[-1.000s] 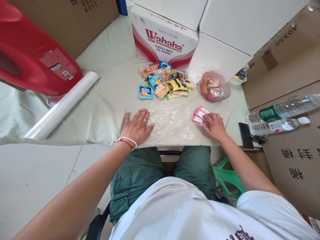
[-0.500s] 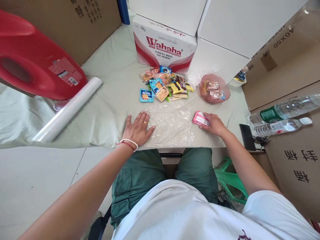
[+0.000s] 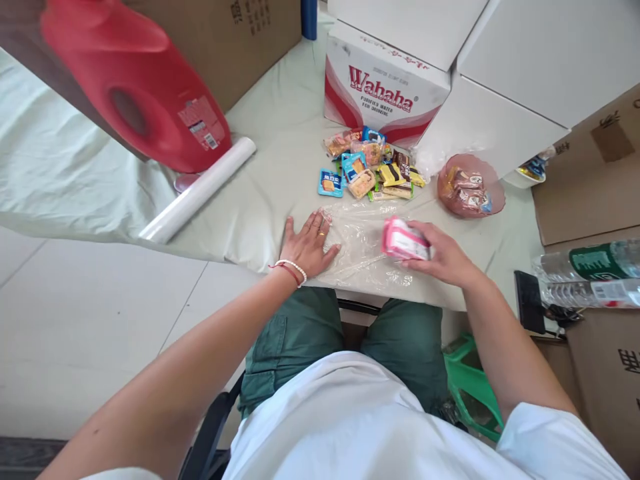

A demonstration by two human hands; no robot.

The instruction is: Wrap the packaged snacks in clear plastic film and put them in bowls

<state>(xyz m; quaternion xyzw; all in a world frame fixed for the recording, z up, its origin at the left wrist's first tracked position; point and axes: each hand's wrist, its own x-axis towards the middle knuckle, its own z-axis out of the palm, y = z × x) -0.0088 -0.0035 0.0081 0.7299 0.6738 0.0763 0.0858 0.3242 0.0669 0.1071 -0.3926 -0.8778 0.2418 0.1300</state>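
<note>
here's the right hand (image 3: pixel 437 255), curled round a pink-and-white wrapped packet (image 3: pixel 406 240), slightly blurred, holding it over the right part of the clear plastic sheet (image 3: pixel 357 250) on the tabletop (image 3: pixel 280 167). the left hand (image 3: pixel 310 247) lies palm down, flat, thumb out wide, at the sheet's left edge. beyond the sheet sits a heap of wrapped snacks (image 3: pixel 373 157), and farther back from it the wahaha water carton (image 3: pixel 385 90). to the sheet's far right, a pink bowl (image 3: pixel 493 207); well left of the sheet, a white roll (image 3: pixel 200 190).
</note>
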